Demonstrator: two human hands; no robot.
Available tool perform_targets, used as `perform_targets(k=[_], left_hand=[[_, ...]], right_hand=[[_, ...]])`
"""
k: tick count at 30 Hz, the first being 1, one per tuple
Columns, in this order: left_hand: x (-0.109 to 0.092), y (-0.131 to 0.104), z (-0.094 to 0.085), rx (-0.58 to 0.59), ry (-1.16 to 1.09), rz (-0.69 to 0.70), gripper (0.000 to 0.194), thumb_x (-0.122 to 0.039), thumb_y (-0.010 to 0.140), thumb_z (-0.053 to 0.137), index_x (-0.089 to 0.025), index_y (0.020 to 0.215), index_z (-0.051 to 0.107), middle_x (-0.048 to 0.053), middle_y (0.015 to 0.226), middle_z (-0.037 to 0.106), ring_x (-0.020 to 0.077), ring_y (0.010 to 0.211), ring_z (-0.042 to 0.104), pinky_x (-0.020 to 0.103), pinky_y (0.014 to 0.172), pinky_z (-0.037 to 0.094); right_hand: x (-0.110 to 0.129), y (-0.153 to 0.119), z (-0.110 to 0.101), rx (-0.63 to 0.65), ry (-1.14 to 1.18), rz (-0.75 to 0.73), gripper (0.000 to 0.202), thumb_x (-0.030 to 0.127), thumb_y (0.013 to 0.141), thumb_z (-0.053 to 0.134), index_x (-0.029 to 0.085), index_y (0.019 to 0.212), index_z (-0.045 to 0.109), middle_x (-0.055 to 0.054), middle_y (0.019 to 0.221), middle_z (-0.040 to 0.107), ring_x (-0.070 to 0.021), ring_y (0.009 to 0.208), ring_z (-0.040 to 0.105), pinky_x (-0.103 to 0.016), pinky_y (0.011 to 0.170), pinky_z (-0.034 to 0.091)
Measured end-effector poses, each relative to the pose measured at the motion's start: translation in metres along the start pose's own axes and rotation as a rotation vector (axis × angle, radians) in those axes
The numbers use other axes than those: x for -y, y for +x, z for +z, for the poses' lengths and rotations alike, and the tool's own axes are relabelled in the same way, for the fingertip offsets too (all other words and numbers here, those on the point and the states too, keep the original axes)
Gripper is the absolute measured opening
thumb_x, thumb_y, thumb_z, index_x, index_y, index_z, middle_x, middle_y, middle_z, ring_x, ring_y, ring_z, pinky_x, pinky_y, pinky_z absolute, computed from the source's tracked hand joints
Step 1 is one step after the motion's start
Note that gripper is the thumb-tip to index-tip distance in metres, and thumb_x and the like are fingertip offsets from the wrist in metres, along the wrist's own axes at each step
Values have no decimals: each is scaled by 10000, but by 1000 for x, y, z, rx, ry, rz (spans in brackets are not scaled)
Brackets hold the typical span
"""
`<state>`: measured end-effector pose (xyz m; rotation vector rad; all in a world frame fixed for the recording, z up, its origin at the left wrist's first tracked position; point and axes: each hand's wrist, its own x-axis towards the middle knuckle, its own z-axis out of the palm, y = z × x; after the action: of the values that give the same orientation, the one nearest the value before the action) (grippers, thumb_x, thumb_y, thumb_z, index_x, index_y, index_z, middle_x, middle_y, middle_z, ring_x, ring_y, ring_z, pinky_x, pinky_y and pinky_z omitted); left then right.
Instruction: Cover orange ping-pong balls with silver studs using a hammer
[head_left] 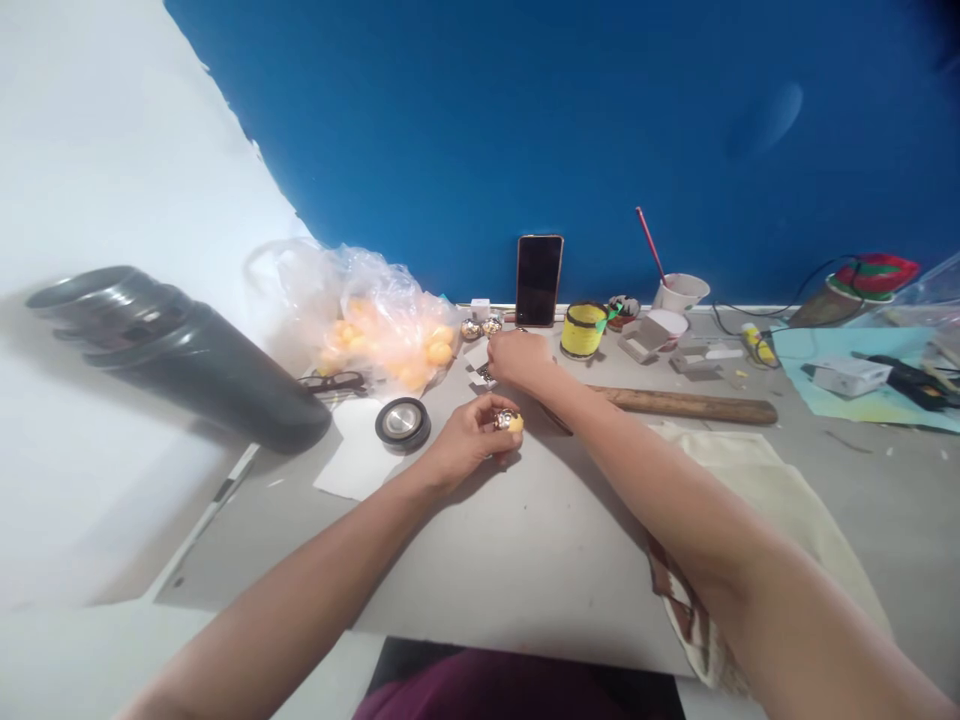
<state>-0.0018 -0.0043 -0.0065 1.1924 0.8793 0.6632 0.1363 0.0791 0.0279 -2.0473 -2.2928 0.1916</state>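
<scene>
My left hand [480,438] is closed round a small ball [510,422], part shiny silver and part yellow, just above the grey table [495,560]. Beyond it my right hand [519,358] reaches down to the table with its fingers bent. A small patterned silvery piece [484,374] shows by those fingers; whether they grip it is hidden. Two shiny silver balls [481,328] lie behind the right hand. To the left is a clear plastic bag [375,325] of yellow-orange balls.
A dark flask [202,350] and a round lid [403,424] stand left. A phone [539,281] leans on the blue wall. Rightward are a yellow ring-shaped holder [583,331], a wooden stick [690,405], a white cup [680,292], small boxes and a cloth [795,510].
</scene>
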Motion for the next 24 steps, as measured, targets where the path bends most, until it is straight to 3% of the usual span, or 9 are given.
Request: perform_targets(k=[7, 12, 17, 20, 24], left_hand=[[4, 1, -1, -2, -26, 9, 421, -241, 668, 845, -173, 998, 593, -25, 731, 614, 92, 494, 540, 288, 527, 461], [2, 0, -4, 2, 2, 9, 393, -206, 692, 819, -174, 1021, 607, -19, 728, 625, 90, 513, 538, 273, 545, 450], [-7, -1, -5, 21, -120, 2, 344, -226, 695, 786, -161, 1001, 643, 25, 797, 659, 121, 602, 603, 240, 536, 431], [-9, -2, -3, 36, -288, -21, 286, -326, 727, 785, -152, 903, 640, 50, 869, 650, 125, 620, 603, 233, 498, 425], [-5, -3, 0, 50, -315, -45, 310, -385, 764, 814, -148, 819, 622, 7, 698, 573, 109, 561, 549, 209, 467, 388]], right_hand=[[2, -3, -5, -9, 34, -4, 298, 199, 868, 642, 148, 1152, 720, -193, 1152, 747, -286, 1072, 713, -363, 885, 548], [-10, -10, -16, -58, 157, -16, 162, 201, 835, 656, 193, 954, 766, -112, 1071, 766, -235, 957, 703, -284, 762, 496], [-33, -48, -21, -156, 597, -280, 92, 200, 812, 660, 169, 756, 726, -23, 827, 746, -134, 721, 636, -239, 641, 416], [-38, -78, -11, -142, 838, -313, 102, 206, 829, 651, 167, 766, 721, 0, 742, 726, -117, 663, 615, -229, 621, 410], [-38, -102, 8, -232, 737, -338, 115, 168, 837, 628, 182, 799, 736, -3, 749, 724, -125, 687, 610, -237, 640, 380]])
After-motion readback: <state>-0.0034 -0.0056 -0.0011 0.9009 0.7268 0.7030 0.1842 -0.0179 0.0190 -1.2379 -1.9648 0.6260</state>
